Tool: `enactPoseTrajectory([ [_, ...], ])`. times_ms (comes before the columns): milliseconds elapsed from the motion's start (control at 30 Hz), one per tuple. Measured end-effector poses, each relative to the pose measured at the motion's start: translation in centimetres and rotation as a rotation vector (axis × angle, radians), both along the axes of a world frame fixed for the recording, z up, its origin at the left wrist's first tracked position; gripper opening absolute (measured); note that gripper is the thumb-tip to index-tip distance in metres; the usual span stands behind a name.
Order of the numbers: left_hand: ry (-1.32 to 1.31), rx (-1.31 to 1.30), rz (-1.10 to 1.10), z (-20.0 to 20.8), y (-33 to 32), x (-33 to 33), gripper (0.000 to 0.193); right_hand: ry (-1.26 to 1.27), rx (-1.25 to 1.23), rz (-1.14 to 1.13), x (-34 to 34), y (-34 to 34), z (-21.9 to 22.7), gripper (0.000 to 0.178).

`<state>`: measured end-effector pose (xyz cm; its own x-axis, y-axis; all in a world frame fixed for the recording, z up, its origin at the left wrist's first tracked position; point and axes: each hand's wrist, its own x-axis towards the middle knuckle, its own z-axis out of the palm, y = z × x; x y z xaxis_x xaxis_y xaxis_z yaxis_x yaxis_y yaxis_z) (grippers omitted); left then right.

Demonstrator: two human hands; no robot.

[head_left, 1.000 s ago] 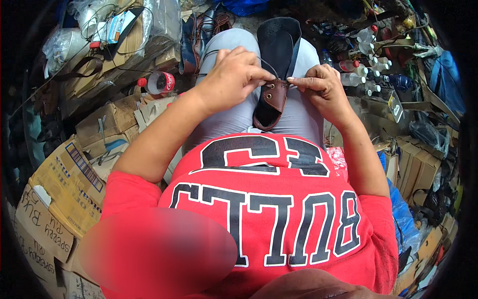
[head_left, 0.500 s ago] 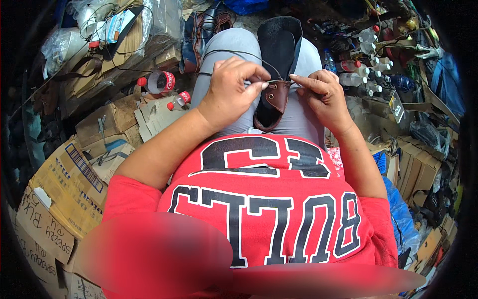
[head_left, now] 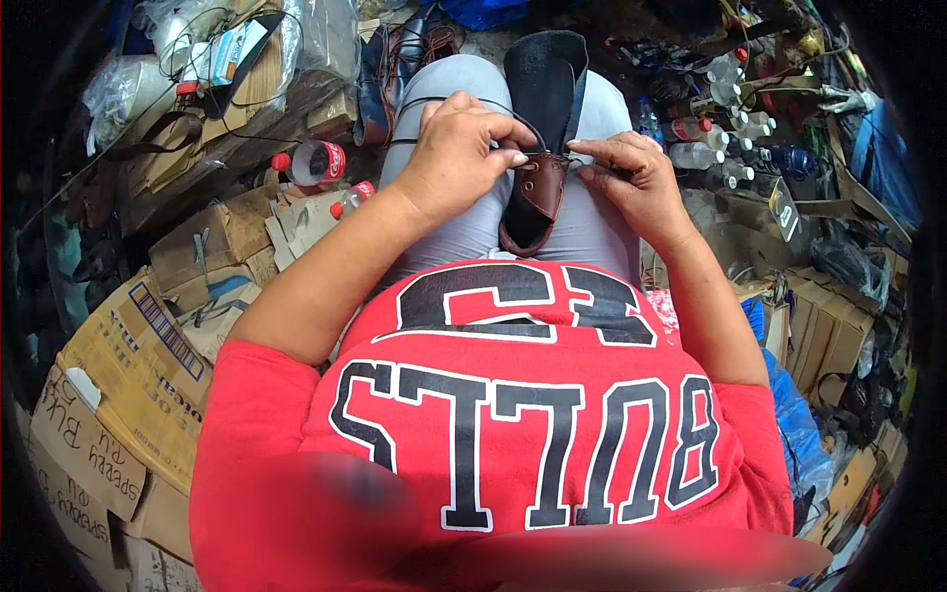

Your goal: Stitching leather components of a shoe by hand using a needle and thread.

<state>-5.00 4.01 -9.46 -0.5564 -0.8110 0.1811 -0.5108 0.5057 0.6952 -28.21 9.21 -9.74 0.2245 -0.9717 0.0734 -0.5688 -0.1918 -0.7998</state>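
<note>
A dark brown leather shoe (head_left: 549, 189) with metal eyelets and a black inside lies lengthwise between my knees. Its rounded end points toward my body, and the long dark part reaches away. My left hand (head_left: 462, 156) pinches a thin dark shoelace (head_left: 533, 126) by the eyelets on the shoe's left side. From there the lace loops back over my left knee. Across the shoe, my right hand (head_left: 636, 183) pinches the lace at the right edge, thumb and index finger close together. The fingertips partly cover the lace there.
Flattened cardboard boxes (head_left: 133, 370) are spread at the left. Two red-capped bottles (head_left: 314, 162) lie beside my left leg. Several clear bottles (head_left: 695, 156) crowd the right, near stacked cardboard (head_left: 829, 321) and a blue plastic sheet (head_left: 794, 424). Dark shoes (head_left: 409, 44) lie beyond my left knee.
The shoe and both hands have shifted slightly left together. My right thumb and fingers have drawn back a little and curled at the shoe's right edge.
</note>
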Motion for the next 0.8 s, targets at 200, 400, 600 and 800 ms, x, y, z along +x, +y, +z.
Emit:
enactPoseTrajectory([
  [200, -0.043, 0.043, 0.05, -0.3, 0.6, -1.1, 0.021, -0.001, -0.036, -0.051, 0.5, -0.2, -0.3, 0.024],
  [400, -0.037, 0.029, 0.07, -0.1, 1.3, -1.8, 0.019, -0.263, 0.188, -0.148, 1.3, -0.2, -0.6, 0.014],
  [600, 0.006, -0.136, -0.005, -0.3, 0.2, -2.1, 0.013, -0.134, 0.034, -0.043, 0.8, -1.4, -0.6, 0.011],
  [800, -0.013, -0.116, -0.008, 0.9, -0.1, 0.2, 0.009, -0.183, 0.149, -0.14, -1.2, -0.7, 0.4, 0.013],
])
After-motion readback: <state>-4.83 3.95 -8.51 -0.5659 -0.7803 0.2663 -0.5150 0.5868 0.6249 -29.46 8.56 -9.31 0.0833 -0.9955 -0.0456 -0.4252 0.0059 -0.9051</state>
